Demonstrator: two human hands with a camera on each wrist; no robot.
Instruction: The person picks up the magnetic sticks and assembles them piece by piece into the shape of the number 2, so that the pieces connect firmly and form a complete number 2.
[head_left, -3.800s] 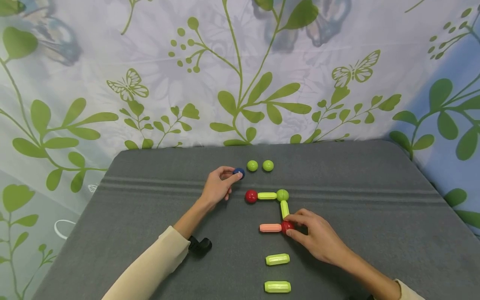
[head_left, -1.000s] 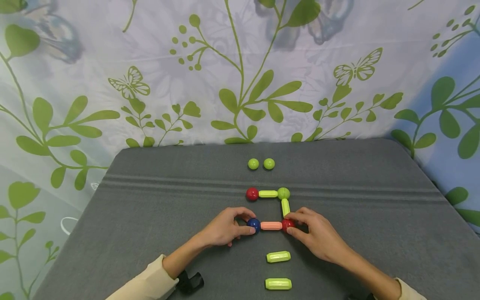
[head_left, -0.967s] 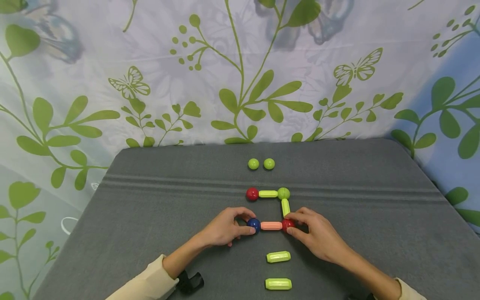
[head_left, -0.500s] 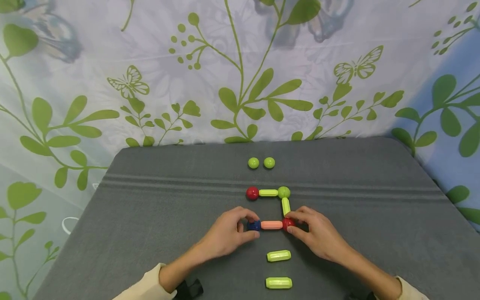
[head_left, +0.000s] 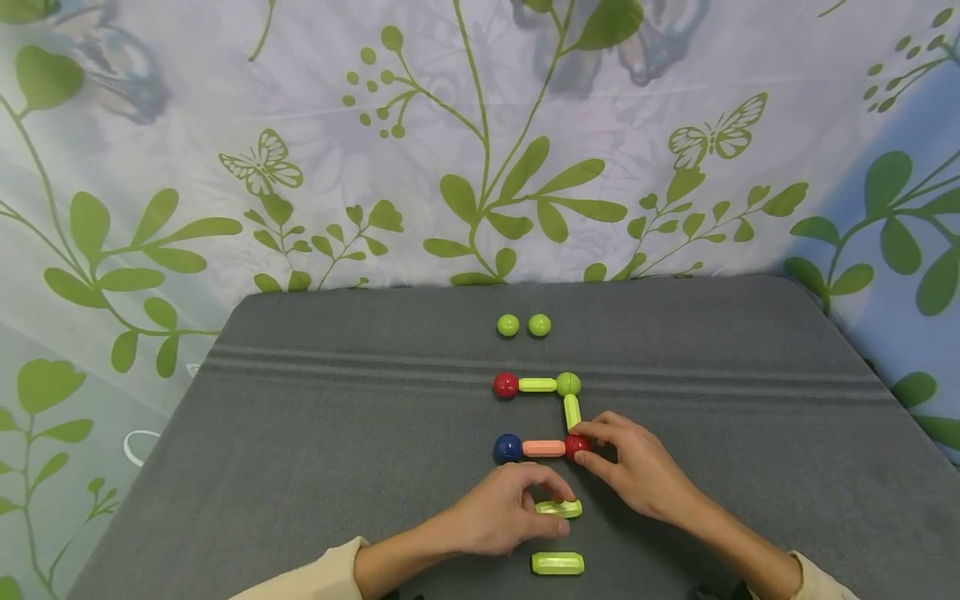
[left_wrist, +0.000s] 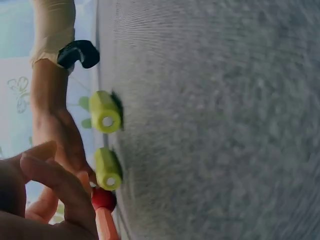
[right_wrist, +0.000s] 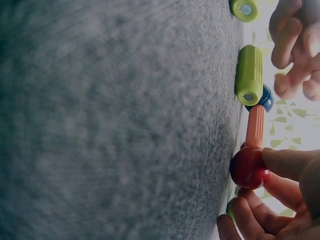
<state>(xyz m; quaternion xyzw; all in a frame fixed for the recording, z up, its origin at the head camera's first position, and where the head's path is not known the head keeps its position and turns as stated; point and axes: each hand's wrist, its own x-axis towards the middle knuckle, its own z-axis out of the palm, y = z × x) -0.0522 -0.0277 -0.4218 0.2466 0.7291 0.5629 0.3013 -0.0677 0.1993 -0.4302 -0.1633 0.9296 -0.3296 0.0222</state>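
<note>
Right hand point(head_left: 633, 467) pinching the red corner ball point(right_wrist: 247, 167), likely steadying the chain point(head_left: 543, 449); left hand point(head_left: 502, 510) hovers, spread, above a yellow-green rod point(right_wrist: 249, 72)!

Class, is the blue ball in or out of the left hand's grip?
Out: in the head view, no fingers close round the blue ball; the left hand hovers by a yellow-green rod.

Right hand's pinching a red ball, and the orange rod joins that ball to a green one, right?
Not green: in the head view, the orange rod joins the red ball, pinched by the right hand, to a blue ball.
</note>
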